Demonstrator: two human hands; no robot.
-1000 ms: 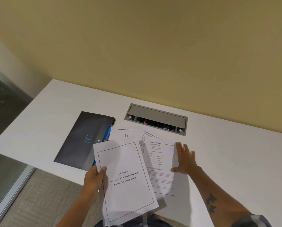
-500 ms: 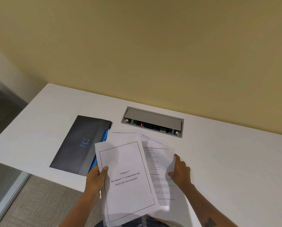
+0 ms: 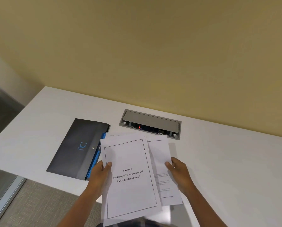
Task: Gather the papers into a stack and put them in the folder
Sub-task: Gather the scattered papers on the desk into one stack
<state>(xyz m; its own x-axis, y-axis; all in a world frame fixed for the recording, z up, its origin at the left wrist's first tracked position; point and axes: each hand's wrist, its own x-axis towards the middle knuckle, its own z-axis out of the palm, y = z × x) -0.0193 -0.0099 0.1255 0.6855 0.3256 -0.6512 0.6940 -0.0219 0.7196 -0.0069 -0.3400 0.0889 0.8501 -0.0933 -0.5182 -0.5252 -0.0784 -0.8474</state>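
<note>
I hold several white papers above the near edge of the table. The top sheet (image 3: 128, 176) has a border and reads "Chapter 3"; my left hand (image 3: 99, 176) grips its left edge, thumb on top. A second printed sheet (image 3: 161, 171) fans out to the right from under it, and my right hand (image 3: 179, 174) grips that sheet's right edge. Another sheet's top edge (image 3: 115, 135) shows behind the top sheet. The dark grey folder (image 3: 76, 148), with a blue smile mark and blue inner edge, lies shut on the table to the left, partly under the papers.
The white table (image 3: 227, 161) runs against a yellow wall. A grey cable box (image 3: 151, 122) with a raised lid is set into the table behind the papers. The table's left edge drops to carpet (image 3: 38, 205) and a glass panel (image 3: 1, 185).
My right hand went from lying flat on the printed sheet to lifting it by its right edge. Both sheets now come together, held off the table.
</note>
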